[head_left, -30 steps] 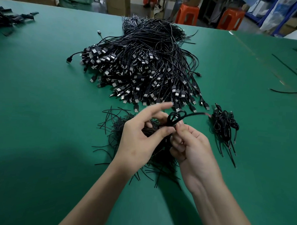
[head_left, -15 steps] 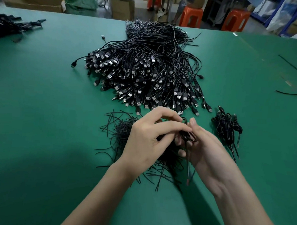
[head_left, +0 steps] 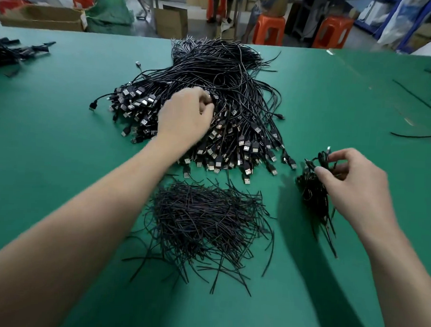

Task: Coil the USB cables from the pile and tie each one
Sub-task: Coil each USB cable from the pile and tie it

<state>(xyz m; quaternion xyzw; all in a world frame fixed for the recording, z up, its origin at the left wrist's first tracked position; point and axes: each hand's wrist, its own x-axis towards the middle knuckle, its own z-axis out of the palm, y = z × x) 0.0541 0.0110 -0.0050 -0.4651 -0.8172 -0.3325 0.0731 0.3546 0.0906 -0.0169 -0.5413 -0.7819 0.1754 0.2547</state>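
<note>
Black cables [head_left: 14, 53] lie at the far left edge of the green table [head_left: 61, 156]. The left hand [head_left: 187, 112] reaches over the pile [head_left: 225, 84] of USB cables at mid-table, its fingers [head_left: 207, 100] curled down and gripping strands among the plugs. Nearer the person, just before the pile, lies a loose mound of thin black ties [head_left: 207, 224]. To the right, a small heap [head_left: 314, 199] of tied cables rests on the table. The right hand [head_left: 354, 186] pinches a coil [head_left: 323, 159] between thumb and forefinger at the heap's far end.
</note>
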